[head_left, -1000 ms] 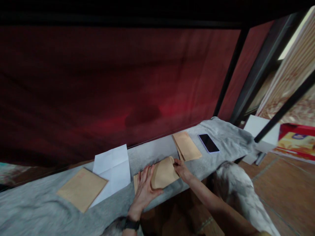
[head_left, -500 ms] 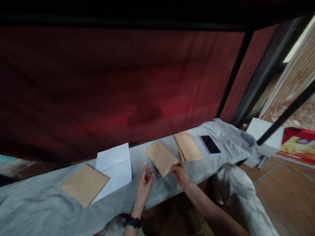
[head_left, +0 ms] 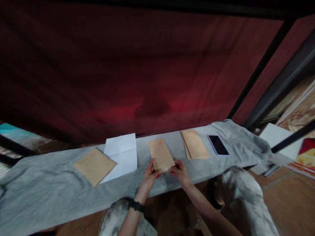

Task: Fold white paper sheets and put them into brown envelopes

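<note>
A brown paper envelope [head_left: 161,153] lies nearly upright before me over the grey cloth, its near end between my two hands. My left hand [head_left: 149,173] grips the near left corner, thumb on top. At the near right corner, my right hand [head_left: 180,172] pinches the edge with its fingers. A pale strip shows along the envelope's near end. To the right sits a small stack of brown envelopes [head_left: 195,144]. Farther left, another brown envelope [head_left: 95,166] partly covers a creased white sheet of paper [head_left: 123,152].
A phone [head_left: 218,145] with a dark screen lies right of the stack. The grey cloth [head_left: 56,186] covers a narrow bench against a dark red curtain [head_left: 147,65]. A black post [head_left: 261,72] slants up at the right. A white box [head_left: 280,139] stands beyond the bench end.
My left hand has moved up to the envelope and closed on its left corner. The envelope has turned straighter toward me. My view has shifted slightly.
</note>
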Available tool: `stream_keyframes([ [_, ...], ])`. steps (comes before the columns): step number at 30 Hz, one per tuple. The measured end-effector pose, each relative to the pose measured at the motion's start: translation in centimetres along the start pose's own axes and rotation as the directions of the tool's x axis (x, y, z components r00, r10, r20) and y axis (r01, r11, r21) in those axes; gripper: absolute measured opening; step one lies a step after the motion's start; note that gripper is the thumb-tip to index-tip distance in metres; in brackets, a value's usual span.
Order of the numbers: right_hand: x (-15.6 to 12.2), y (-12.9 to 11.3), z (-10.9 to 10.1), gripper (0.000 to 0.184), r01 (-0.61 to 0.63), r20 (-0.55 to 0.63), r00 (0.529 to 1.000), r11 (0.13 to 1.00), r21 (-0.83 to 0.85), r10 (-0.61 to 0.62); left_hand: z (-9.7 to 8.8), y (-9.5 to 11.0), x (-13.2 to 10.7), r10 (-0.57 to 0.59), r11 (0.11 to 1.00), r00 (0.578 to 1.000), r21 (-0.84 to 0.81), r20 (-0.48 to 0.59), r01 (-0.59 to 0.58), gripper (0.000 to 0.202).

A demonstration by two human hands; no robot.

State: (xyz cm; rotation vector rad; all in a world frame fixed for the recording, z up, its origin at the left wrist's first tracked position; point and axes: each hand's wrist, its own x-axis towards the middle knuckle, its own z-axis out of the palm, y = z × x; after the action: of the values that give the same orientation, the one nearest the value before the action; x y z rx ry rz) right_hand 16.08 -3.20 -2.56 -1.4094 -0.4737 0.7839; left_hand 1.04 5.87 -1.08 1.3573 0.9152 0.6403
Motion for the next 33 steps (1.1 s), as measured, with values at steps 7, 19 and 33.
stream_keyframes([
  [7,-0.7,-1.3,-2.3,0.029,0.246,0.09,0.969,0.89,-0.385,-0.228,-0.4,-0.1,0.2,-0.028,0.978,0.999,0.205,-0.017,0.031,0.074],
  [19,-1.4,-1.0,-2.6,0.035,0.673,0.546,0.732,0.303,-0.675,-0.407,0.7,2.0,-2.0,0.326,0.413,0.945,0.899,0.003,-0.145,0.046],
  [33,-1.5,-0.3,-2.3,0.039,0.669,0.531,0.722,0.254,-0.698,-0.443,4.6,2.7,10.4,0.335,0.261,0.903,0.894,0.27,-0.364,0.057],
])
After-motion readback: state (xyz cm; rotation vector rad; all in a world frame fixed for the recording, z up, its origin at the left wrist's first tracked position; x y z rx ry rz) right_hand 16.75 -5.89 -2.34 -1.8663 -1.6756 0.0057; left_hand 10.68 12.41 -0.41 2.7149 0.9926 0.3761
